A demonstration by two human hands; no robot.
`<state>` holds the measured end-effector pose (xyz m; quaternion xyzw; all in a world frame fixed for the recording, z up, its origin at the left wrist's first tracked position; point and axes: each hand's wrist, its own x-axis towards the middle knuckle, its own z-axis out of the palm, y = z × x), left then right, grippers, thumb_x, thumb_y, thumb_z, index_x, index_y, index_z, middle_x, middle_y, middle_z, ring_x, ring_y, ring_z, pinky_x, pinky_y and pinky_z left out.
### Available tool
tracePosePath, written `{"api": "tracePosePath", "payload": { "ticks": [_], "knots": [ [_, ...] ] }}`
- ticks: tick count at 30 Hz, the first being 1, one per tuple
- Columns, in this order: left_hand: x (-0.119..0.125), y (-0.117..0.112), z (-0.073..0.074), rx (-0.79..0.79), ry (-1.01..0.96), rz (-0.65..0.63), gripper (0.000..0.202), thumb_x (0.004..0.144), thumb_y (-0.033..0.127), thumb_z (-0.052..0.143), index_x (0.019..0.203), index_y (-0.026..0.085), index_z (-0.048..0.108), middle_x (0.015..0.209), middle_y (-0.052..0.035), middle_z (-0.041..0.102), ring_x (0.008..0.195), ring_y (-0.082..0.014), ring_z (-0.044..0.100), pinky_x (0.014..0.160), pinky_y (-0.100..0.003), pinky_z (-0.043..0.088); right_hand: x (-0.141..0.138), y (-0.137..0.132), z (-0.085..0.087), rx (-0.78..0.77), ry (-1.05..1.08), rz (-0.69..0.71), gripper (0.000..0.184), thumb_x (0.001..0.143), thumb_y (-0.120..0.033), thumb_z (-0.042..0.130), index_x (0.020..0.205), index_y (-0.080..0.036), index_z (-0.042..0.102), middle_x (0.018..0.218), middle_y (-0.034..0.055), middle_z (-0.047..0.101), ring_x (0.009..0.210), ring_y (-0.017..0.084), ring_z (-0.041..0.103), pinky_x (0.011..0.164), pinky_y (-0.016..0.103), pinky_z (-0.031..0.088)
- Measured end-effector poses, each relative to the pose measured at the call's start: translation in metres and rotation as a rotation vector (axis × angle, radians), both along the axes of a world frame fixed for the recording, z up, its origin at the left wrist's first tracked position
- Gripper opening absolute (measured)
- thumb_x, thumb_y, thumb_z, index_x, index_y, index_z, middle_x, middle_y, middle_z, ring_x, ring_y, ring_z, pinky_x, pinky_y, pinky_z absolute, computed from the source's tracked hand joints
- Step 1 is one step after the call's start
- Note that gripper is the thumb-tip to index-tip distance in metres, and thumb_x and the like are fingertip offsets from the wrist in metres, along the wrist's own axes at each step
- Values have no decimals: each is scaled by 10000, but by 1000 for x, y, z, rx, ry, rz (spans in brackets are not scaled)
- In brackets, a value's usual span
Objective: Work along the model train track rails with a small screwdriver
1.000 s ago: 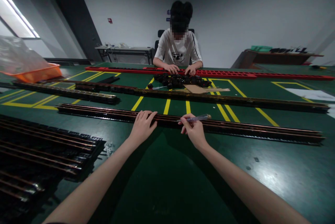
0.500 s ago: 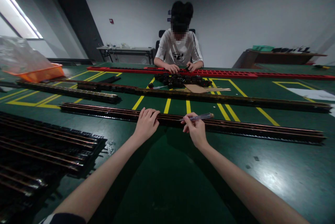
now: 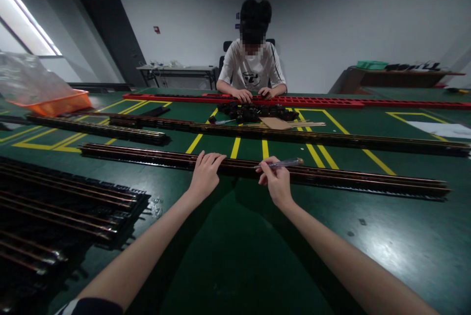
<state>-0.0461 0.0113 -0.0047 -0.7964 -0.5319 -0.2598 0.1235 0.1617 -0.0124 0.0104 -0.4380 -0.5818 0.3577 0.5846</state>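
Observation:
A long black rail with copper-coloured strips (image 3: 349, 180) lies across the green table in front of me. My left hand (image 3: 206, 172) grips it left of the middle, fingers bent over its far edge and thumb on the near side. In my right hand (image 3: 275, 180) is a slim screwdriver with a clear handle (image 3: 289, 163), held like a pen. Its thin tip points left and meets the rail's top, or hovers just over it; I cannot tell which.
Similar rails (image 3: 73, 192) are stacked at the left. More rails (image 3: 331, 139) lie farther back, near dark parts (image 3: 253, 113) and cardboard (image 3: 275, 123). Opposite, a person (image 3: 253, 67) handles something small at a red rack (image 3: 324, 102). An orange basket (image 3: 62, 104) holds plastic bags.
The rail under my hands has slid a little to the left. My hands keep nearly the same places and holds. The person opposite has shifted one hand slightly.

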Motion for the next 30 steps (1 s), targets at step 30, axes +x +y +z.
{"api": "tracePosePath", "payload": {
  "ticks": [30],
  "knots": [
    [0,0,0,-22,17,1,292,882,271,481,1142,150,539,1084,-79,591,1051,-225,520,1022,-439,379,1,2,-2,-22,-24,-9,285,809,-457,565,766,-179,520,665,11,606,450,89,546,408,202,449]
  ]
}}
